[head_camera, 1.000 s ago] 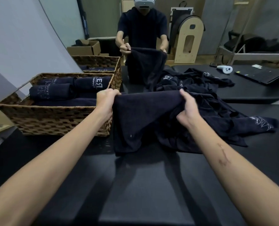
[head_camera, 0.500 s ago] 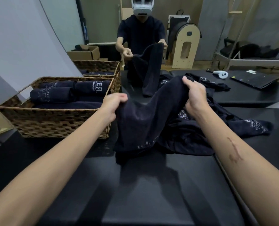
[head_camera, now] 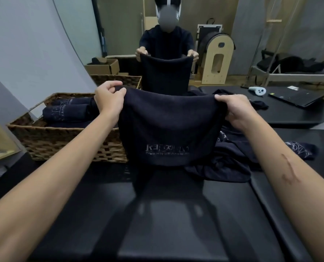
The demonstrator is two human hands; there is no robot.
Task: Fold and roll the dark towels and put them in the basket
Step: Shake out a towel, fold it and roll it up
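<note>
Laptop (head_camera: 297,96), white controller (head_camera: 257,90) on far table; cardboard box (head_camera: 102,66).

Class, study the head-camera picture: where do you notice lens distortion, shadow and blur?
Head view: the wide-angle lens bows the wall edge at left and stretches both forearms toward the corners; the held towel casts a soft shadow on the black table beneath it; its printed logo is slightly smeared; the face of the person opposite is blurred out.
</note>
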